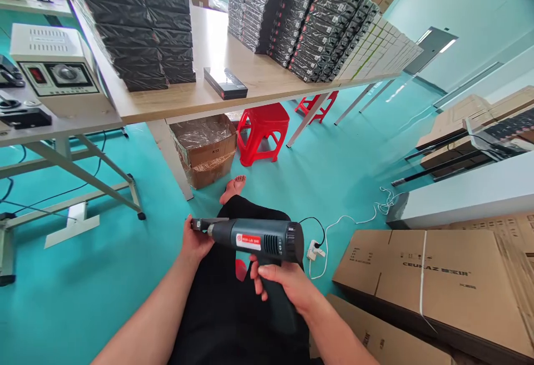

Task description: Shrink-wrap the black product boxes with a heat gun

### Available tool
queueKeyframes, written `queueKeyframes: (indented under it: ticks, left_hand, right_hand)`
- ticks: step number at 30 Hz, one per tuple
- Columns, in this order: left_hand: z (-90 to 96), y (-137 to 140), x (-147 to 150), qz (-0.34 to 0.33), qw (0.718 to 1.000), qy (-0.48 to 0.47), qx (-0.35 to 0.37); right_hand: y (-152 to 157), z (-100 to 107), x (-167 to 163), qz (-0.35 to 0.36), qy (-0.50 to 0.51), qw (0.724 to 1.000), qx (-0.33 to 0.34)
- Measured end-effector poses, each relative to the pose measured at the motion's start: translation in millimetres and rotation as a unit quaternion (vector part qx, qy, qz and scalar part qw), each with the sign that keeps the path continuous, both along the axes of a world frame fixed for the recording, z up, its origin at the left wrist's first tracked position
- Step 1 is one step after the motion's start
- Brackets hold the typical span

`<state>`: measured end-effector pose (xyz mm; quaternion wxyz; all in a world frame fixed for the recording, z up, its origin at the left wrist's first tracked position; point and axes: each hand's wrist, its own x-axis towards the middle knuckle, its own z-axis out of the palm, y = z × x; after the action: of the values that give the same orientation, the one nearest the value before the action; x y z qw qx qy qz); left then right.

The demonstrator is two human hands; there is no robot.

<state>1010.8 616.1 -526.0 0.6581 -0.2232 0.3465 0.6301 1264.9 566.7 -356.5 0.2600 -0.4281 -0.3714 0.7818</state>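
Note:
My right hand (277, 281) is wrapped round the handle of a dark heat gun (267, 238) with a red and white label. Its nozzle points left, close to a thin black box (202, 223) above my lap. My left hand (195, 245) grips that box at its left end; the gun hides much of it. On the edge of the wooden table (179, 110) ahead lies a flat black box (225, 83) in shiny film, apart from both hands.
Stacks of film-wrapped black boxes (146, 31) stand on the table. Below are an open carton (212, 156) and a red stool (265, 126). A control unit (58, 70) sits at left. Large cartons (417, 276) and a power strip (315, 250) with white cord lie at right.

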Motion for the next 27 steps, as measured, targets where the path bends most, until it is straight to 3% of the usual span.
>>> queueKeyframes:
  ticks: [4, 6, 10, 16, 21, 27]
  left_hand:
    - [-2.2, -2, 0, -0.004, 1.000, 0.005, 0.013]
    - [-4.2, -1, 0, -0.004, 1.000, 0.013, 0.006]
    - [-5.0, 4, 5, -0.011, 0.998, 0.053, 0.010]
    - [-1.7, 2, 3, 0.008, 0.999, -0.023, -0.030]
    - [-5.3, 0, -1, 0.017, 0.998, -0.048, -0.030]
    - [-8.3, 1, 2, -0.029, 0.998, -0.044, -0.026]
  right_hand:
    - [7, 0, -3, -0.077, -0.072, 0.994, 0.003]
    - [6, 1, 0, -0.044, -0.088, 0.995, 0.001]
    - [-3, 4, -9, 0.020, -0.017, 1.000, 0.008]
    - [14, -5, -2, -0.121, -0.090, 0.989, -0.009]
    - [16, 4, 31, -0.083, -0.081, 0.993, -0.030]
    - [16, 11, 26, -0.019, -0.072, 0.997, -0.029]
